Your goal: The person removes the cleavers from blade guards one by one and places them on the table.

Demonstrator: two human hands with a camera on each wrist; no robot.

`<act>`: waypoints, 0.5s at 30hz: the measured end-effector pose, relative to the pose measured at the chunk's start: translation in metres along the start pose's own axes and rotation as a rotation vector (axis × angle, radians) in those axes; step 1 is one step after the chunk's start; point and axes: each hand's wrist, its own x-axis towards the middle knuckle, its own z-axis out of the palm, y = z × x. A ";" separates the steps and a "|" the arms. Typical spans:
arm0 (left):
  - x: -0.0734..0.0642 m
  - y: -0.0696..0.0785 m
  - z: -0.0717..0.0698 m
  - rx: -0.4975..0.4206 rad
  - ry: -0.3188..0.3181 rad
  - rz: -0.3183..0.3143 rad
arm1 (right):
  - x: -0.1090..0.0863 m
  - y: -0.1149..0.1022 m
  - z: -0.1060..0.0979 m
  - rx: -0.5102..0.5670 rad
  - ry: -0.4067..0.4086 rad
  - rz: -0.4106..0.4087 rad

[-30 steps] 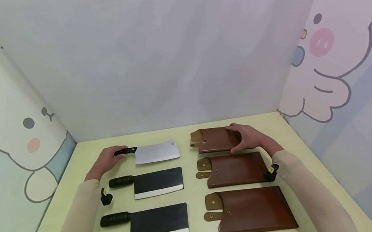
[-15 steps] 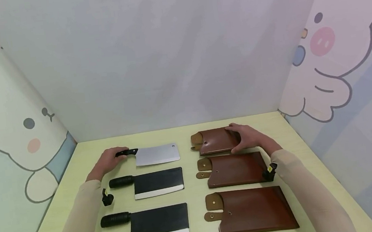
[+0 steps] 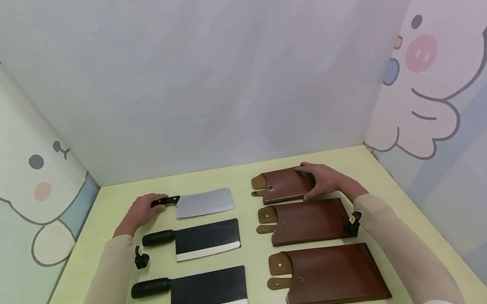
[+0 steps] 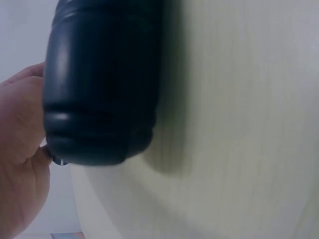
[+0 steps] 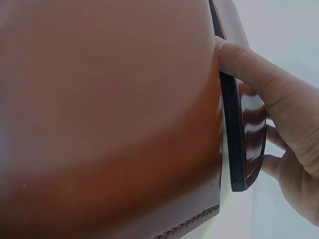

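At the far left, my left hand (image 3: pixel 143 209) pinches the black riveted handle (image 3: pixel 170 200) of a cleaver with a plain silver blade (image 3: pixel 206 202). That blade lies flat, pointing right. In the left wrist view the handle end of a nearer cleaver (image 4: pixel 102 84) covers much of my left hand (image 4: pixel 20 159). My right hand (image 3: pixel 325 180) grips the far brown leather knife sheath (image 3: pixel 287 184) across its closed right end, thumb on the near edge and fingers on the far one. In the right wrist view the sheath's dark edge (image 5: pixel 232 129) shows beside the thumb.
Two black-bladed cleavers, a middle one (image 3: pixel 207 237) and a near one (image 3: pixel 208 291), lie below the silver one. Right of them lie a middle sheath (image 3: pixel 310 221) and a larger near sheath (image 3: pixel 336 276), flaps leftward. Walls (image 3: pixel 216 75) enclose the pale table (image 3: pixel 243 192).
The far sheath has shifted slightly toward me and to the right under my right hand. My left hand and the silver cleaver have come slightly nearer. The other cleavers and sheaths stay put.
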 end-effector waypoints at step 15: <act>0.003 0.002 0.001 0.007 -0.007 -0.015 | 0.001 0.007 0.003 -0.042 -0.003 -0.015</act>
